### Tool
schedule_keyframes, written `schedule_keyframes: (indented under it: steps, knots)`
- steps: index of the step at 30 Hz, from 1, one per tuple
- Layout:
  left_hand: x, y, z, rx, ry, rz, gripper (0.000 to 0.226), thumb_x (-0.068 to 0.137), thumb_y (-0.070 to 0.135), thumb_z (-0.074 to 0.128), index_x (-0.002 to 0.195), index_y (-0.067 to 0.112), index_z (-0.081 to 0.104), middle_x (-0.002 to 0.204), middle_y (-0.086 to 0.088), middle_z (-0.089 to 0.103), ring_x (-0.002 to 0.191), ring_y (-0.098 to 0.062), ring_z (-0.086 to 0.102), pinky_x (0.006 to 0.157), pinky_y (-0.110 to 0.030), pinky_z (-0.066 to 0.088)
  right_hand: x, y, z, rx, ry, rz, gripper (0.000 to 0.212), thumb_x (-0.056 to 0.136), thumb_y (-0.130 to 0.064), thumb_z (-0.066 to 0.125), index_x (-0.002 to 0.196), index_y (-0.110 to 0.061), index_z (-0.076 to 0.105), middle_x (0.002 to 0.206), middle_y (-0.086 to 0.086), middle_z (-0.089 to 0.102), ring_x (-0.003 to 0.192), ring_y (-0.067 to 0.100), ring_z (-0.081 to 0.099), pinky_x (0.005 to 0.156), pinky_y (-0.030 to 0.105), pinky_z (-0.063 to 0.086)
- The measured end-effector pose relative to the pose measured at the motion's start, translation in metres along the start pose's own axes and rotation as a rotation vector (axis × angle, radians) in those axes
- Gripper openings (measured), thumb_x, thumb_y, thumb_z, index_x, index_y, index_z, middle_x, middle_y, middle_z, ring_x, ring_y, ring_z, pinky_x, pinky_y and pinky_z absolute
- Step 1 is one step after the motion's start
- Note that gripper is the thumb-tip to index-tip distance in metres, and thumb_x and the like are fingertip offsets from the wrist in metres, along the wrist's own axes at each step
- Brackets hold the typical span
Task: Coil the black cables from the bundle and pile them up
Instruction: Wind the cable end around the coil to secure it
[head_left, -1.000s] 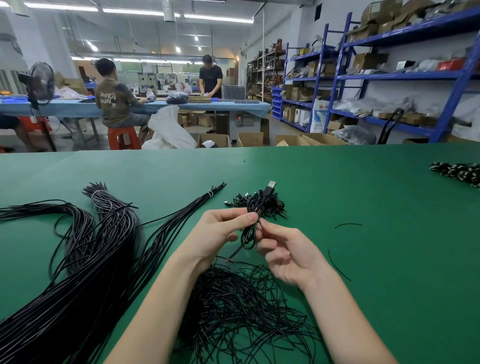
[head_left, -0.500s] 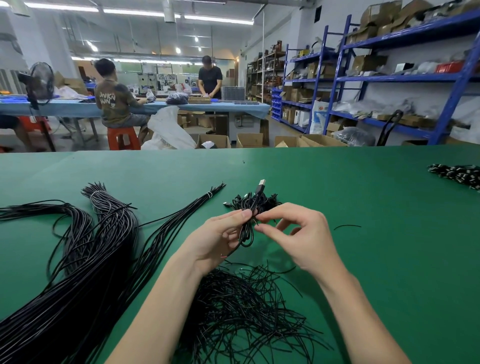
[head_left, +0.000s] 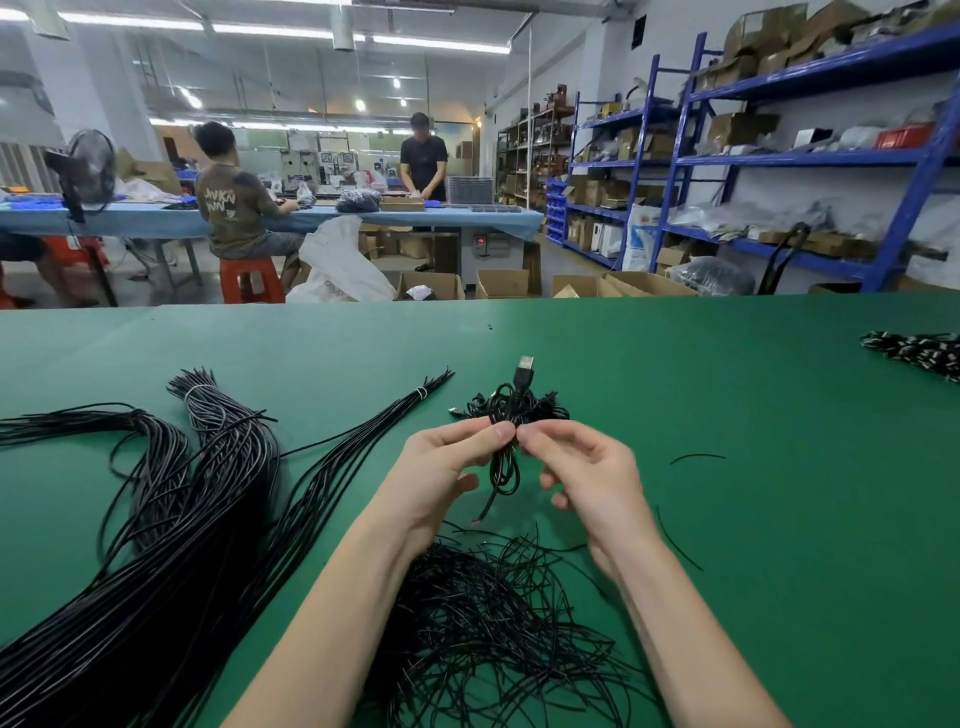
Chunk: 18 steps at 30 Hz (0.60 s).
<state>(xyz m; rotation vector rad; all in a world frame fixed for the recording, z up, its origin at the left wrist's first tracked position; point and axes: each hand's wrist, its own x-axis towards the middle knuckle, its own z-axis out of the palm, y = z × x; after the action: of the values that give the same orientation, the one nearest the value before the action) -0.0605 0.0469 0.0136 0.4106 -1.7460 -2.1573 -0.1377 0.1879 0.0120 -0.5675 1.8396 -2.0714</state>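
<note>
On green table (head_left: 727, 467), both hands pinch looped black cable (head_left: 505, 467), USB plug up.

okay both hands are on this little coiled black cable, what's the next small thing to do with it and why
Probably set the small coiled black cable on the heap of finished black coils just beyond the hands. The left hand and right hand pinch its waist, its loops look gathered, and its silver-tipped USB plug sticks up free.

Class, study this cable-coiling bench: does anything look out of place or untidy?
Yes. Short black strands lie scattered on the green table, right of the hands, apart from the tangled heap near the person. The tied cable bundles on the left look orderly.
</note>
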Motion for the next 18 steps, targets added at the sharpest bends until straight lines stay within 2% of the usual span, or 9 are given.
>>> schedule_keyframes:
  steps: [2,3,5,7,11,13,15,16,18]
  knots:
    - [0.0004,0.0012,0.0006,-0.043,-0.009,-0.023,0.036,0.061,0.041,0.084,0.091,0.021,0.080,0.089,0.009,0.072,0.081,-0.009,0.053,0.080,-0.032,0.038,0.0006,0.0027,0.0002,-0.206,0.053,-0.277,0.000,0.083,-0.034,0.082,0.083,-0.033,0.082,0.074,-0.004,0.077,0.053,0.009,0.056,0.049,0.023,0.047]
    - [0.0009,0.0010,0.0005,-0.061,-0.022,-0.027,0.034,0.062,0.040,0.084,0.090,0.022,0.081,0.090,0.008,0.072,0.077,-0.007,0.053,0.077,-0.031,0.037,0.0001,0.0049,-0.0006,-0.312,0.066,-0.381,0.002,0.084,-0.036,0.081,0.083,-0.038,0.081,0.073,-0.008,0.076,0.054,0.010,0.058,0.054,0.027,0.050]
    - [0.0021,0.0009,-0.0002,-0.100,-0.032,-0.025,0.034,0.062,0.039,0.084,0.091,0.023,0.081,0.089,0.009,0.071,0.065,-0.002,0.053,0.064,-0.025,0.035,-0.0009,0.0088,-0.0021,-0.474,0.116,-0.514,0.008,0.082,-0.039,0.081,0.090,-0.041,0.080,0.078,-0.019,0.074,0.058,0.010,0.060,0.060,0.022,0.051]
    - [0.0030,0.0007,-0.0002,-0.116,-0.042,-0.026,0.035,0.063,0.039,0.083,0.094,0.022,0.081,0.085,0.010,0.069,0.057,0.001,0.051,0.053,-0.019,0.035,-0.0011,0.0090,-0.0034,-0.508,0.169,-0.598,0.018,0.082,-0.036,0.083,0.099,-0.039,0.080,0.089,-0.024,0.073,0.062,0.012,0.061,0.060,0.015,0.046]
    - [0.0044,-0.0003,-0.0004,-0.117,-0.070,-0.037,0.034,0.066,0.039,0.082,0.096,0.022,0.081,0.081,0.010,0.068,0.055,0.001,0.050,0.049,-0.015,0.037,-0.0010,0.0080,-0.0015,-0.548,0.170,-0.775,0.014,0.085,-0.030,0.081,0.099,-0.034,0.081,0.096,-0.025,0.072,0.065,0.011,0.063,0.058,0.008,0.039]
    - [0.0037,-0.0013,-0.0018,-0.113,-0.077,-0.036,0.035,0.065,0.039,0.083,0.095,0.021,0.081,0.079,0.012,0.067,0.054,0.001,0.049,0.049,-0.014,0.037,-0.0015,0.0069,-0.0023,-0.618,0.179,-0.809,0.009,0.087,-0.032,0.079,0.095,-0.034,0.081,0.093,-0.026,0.072,0.065,0.009,0.062,0.057,0.010,0.041]
    - [0.0029,-0.0018,-0.0022,-0.091,-0.071,-0.037,0.042,0.063,0.040,0.084,0.099,0.018,0.080,0.079,0.013,0.065,0.053,0.002,0.049,0.055,-0.018,0.038,-0.0018,0.0067,-0.0037,-0.637,0.170,-0.778,0.004,0.086,-0.032,0.079,0.090,-0.034,0.080,0.087,-0.024,0.072,0.064,0.009,0.061,0.058,0.015,0.045]
    - [0.0024,-0.0015,-0.0024,-0.066,-0.062,-0.030,0.043,0.063,0.040,0.086,0.100,0.018,0.079,0.079,0.014,0.066,0.055,0.002,0.051,0.062,-0.022,0.038,-0.0013,0.0058,-0.0043,-0.608,0.148,-0.709,0.002,0.086,-0.032,0.079,0.086,-0.034,0.080,0.082,-0.021,0.073,0.061,0.008,0.059,0.058,0.016,0.045]
    - [0.0014,-0.0005,-0.0053,0.042,-0.019,0.029,0.043,0.061,0.043,0.089,0.095,0.020,0.079,0.080,0.016,0.069,0.063,0.005,0.057,0.071,-0.026,0.038,0.0021,0.0016,-0.0067,-0.507,0.039,-0.427,0.006,0.086,-0.031,0.080,0.080,-0.033,0.081,0.075,-0.012,0.074,0.054,0.005,0.049,0.054,0.016,0.042]
